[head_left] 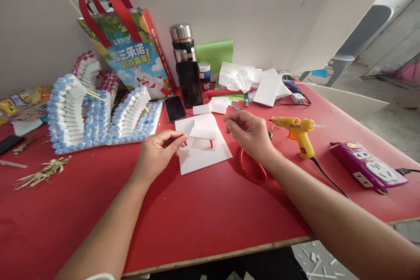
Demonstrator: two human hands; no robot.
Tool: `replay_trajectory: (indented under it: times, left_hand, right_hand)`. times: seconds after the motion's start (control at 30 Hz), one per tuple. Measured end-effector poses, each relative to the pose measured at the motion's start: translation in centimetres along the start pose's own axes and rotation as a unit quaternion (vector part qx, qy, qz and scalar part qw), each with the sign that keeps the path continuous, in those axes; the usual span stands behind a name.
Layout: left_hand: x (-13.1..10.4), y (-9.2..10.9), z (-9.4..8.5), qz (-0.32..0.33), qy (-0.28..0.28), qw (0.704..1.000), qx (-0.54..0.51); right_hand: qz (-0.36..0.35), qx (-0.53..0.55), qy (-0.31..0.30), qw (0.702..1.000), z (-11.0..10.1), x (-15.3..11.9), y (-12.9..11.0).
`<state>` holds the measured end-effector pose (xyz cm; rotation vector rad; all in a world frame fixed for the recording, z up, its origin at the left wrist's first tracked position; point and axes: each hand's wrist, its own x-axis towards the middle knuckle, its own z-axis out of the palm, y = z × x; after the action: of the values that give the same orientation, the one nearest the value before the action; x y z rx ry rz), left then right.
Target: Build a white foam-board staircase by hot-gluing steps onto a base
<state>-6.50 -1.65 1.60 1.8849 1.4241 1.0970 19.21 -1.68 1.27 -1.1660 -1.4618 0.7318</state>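
Observation:
My left hand [160, 151] is closed in a pinch, with a short red stick [185, 142] at its fingertips. It is beside the front left corner of a small white foam-board piece [203, 127]. That piece stands raised over a flat white board [192, 164], with another red leg [211, 143] under its front right corner. My right hand [248, 131] hovers just right of the raised piece, apart from it, its fingers curled together. Anything between those fingertips is too small or hidden to make out. Coiled red wire [252, 170] lies beneath the right wrist.
A yellow glue gun [297, 133] and purple power strip [369, 166] lie right. Blue-and-white stepped models [95, 122] stand left. Behind are phones [189, 83], a steel flask [182, 41], a printed bag [134, 61] and white board offcuts [267, 87]. The red table's front edge [216, 253] is close.

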Motion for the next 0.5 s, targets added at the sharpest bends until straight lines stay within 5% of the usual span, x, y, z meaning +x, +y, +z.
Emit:
replay_trajectory:
  times: [0.13,0.5]
  left_hand:
    - [0.4,-1.0,-0.1,-0.075,-0.058,0.995,-0.007]
    - [0.2,-1.2,1.6,-0.096,-0.047,0.994,-0.018]
  right_hand:
    - [0.045,-0.039,-0.026,0.998,-0.1,0.5,1.4]
    - [0.054,-0.091,-0.058,0.993,0.3,0.5,2.0]
